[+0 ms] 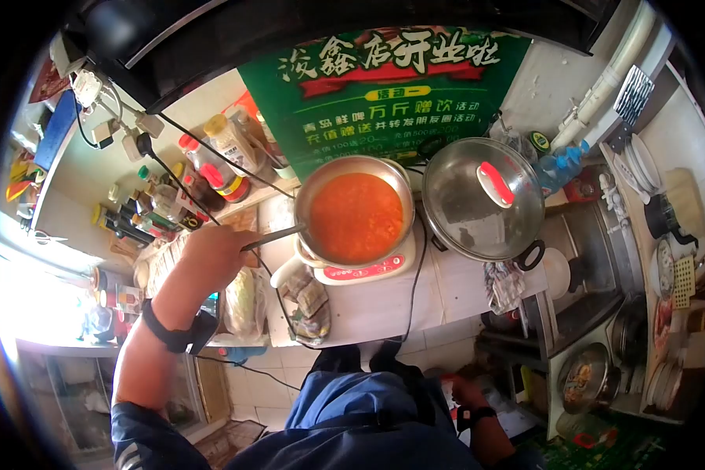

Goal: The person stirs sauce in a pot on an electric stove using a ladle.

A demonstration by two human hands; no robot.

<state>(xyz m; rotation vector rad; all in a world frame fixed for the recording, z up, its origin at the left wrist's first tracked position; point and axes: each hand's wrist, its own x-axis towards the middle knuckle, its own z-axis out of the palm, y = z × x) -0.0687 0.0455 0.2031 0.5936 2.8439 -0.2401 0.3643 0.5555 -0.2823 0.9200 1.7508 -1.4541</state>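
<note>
My left hand (218,254) is closed around a grey metal handle (276,236) that slopes up to the left rim of a steel pan (299,205). Whether this handle belongs to the pan or to a utensil, I cannot tell. Orange-red soup (356,218) with small lumps fills much of the pan. Beneath it is a cream electric cooker (368,270) with a red-marked control panel. My right hand (471,392) hangs low beside my body, away from the counter; its fingers are too small and dim to read.
Right of the cooker stands a large pot with a glass lid (466,207) and red knob. Bottles and jars (211,168) line the left shelf. A black cord (417,301) crosses the counter (368,309). A bagged cabbage (245,305) lies left; a sink (603,258) is right.
</note>
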